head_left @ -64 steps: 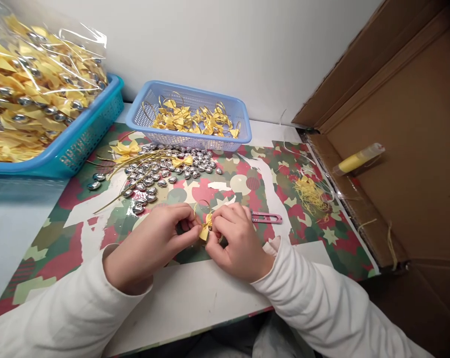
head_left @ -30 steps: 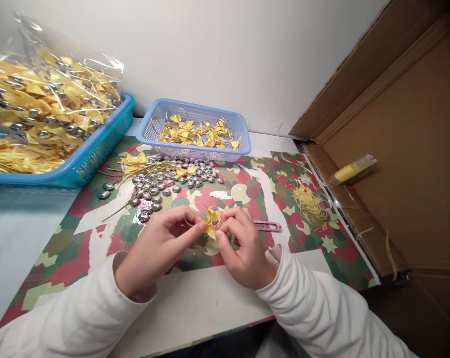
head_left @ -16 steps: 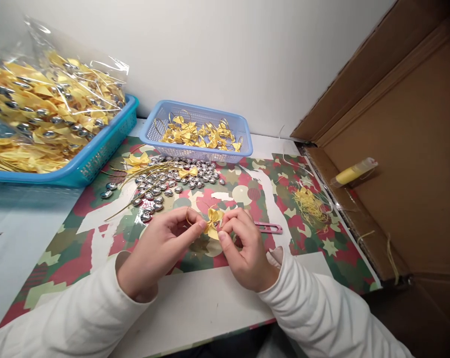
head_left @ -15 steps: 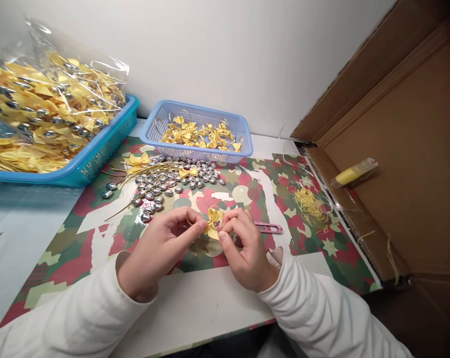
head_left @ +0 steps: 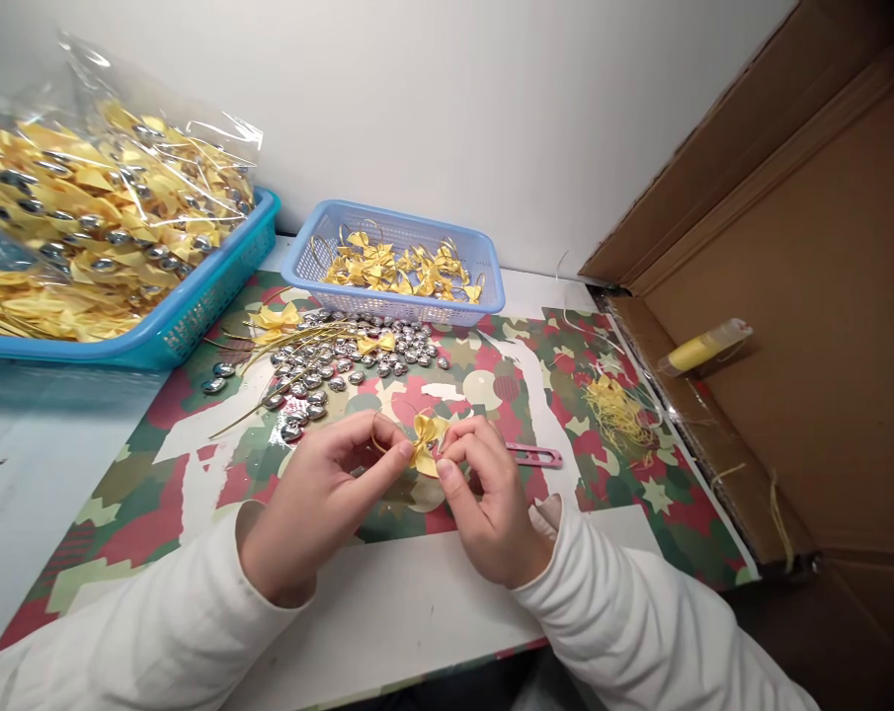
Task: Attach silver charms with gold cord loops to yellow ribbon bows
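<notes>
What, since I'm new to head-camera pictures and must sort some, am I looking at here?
There is no machine: the view comes from a camera worn on a person's head, looking forward and down. The bare left hand pinches a small yellow bow; the right hand is at its other side, though its exact grip is hard to see. Silver pieces and a pink tool lie on the patterned sheet; behind stands a small blue basket holding more bows.

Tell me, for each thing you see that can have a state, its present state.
Bow: looped, held
Left hand: pinching bow
Right hand: pinching bow's right side
Small basket: partly filled
Clear bag: well filled
Silver bells: loose, scattered
Yellow threads: tangled
Pink tool: lying, partly covered
</notes>
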Available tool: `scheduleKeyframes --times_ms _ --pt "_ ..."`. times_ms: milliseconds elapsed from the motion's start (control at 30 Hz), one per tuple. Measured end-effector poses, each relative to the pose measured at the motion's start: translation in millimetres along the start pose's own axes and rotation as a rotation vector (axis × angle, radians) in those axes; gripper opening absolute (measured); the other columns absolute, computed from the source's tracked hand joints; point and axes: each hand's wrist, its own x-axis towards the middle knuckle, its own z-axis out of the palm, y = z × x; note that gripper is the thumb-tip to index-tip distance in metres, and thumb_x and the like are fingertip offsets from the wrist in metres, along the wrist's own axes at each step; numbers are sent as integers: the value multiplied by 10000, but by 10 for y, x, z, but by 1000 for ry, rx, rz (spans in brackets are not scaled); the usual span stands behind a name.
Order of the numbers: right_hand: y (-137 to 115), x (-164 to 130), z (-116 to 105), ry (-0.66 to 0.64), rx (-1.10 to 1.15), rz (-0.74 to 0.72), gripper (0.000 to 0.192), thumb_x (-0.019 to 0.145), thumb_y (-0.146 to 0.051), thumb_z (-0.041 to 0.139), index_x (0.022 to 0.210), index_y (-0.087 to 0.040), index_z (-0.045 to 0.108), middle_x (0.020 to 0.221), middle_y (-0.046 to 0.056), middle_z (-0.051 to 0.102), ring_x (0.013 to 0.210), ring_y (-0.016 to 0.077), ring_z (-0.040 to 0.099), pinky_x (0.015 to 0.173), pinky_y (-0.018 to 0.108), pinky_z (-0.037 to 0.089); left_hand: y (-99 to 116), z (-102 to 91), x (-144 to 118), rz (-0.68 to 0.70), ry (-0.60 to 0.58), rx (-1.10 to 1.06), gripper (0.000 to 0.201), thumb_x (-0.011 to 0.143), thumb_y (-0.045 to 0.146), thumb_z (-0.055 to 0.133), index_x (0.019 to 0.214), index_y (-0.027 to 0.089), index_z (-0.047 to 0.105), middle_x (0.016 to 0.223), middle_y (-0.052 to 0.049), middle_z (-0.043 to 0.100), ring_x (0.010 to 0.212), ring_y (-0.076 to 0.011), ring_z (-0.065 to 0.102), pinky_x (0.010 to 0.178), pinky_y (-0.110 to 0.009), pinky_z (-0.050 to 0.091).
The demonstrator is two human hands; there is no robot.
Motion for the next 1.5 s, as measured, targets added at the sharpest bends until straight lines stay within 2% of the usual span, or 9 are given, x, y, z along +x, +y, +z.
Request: scheduleKeyframes --times_ms 100,167,300,400,600,900,1067,1367,1500 --pt "-23 -2 5 -17 60 33 194 898 -183 472 706 -200 497 828 44 602 844 181 558 766 337 436 -14 10 -20 47 47 64 228 880 339 554 700 201 581 659 13 588 599 -136 545 562 -259 450" --pt "-39 -3 5 -45 110 89 211 893 -205 497 682 -195 506 764 31 595 777 166 544 726 320 428 -22 11 -27 90 80 135 233 890 320 540 690 203 567 648 17 577 596 -133 539 568 -261 440" --pt "-68 9 -6 -206 411 368 238 863 -331 601 688 -181 539 622 -15 544 590 112 481 595 269 407 -47 2 -25 240 147 300 240 888 233 522 651 198 542 612 28 529 574 -116 491 558 -249 400" --pt "-87 45 -20 -323 656 572 339 775 -452 720 694 -164 560 600 -14 591 544 87 510 556 234 419 -73 1 -20 326 166 342 234 881 194 520 648 194 537 616 30 517 575 -110 477 547 -241 389" --pt "-102 101 -25 -339 791 780 467 622 -546 818 652 -145 582 575 -12 644 510 61 558 527 191 452 -98 13 -18 350 180 348 236 881 170 530 646 194 532 630 28 524 579 -113 468 556 -250 391" --pt "-73 75 -3 -267 863 887 467 587 -522 843 628 -138 579 538 -25 660 456 37 561 485 151 431 -107 13 -24 376 193 341 229 886 150 543 661 189 530 641 25 525 589 -111 469 559 -249 395" --pt "-67 66 7 -243 892 908 461 585 -503 850 627 -145 564 524 -25 663 420 27 524 460 143 392 -122 20 -20 438 204 353 217 880 130 555 673 185 522 654 17 535 598 -110 480 557 -248 403" --pt "-99 51 34 -212 975 935 464 573 -483 867 618 -150 547 511 -27 665 403 22 496 468 150 369 -116 35 -47 544 290 426 204 851 84 598 686 182 528 687 -1 585 624 -120 542 586 -258 451" --pt "-107 49 38 -252 1016 931 441 594 -472 866 626 -141 576 517 -27 665 412 21 504 479 152 372 -121 41 -51 608 331 495 168 832 72 625 721 180 559 719 -11 629 670 -135 607 633 -263 485"
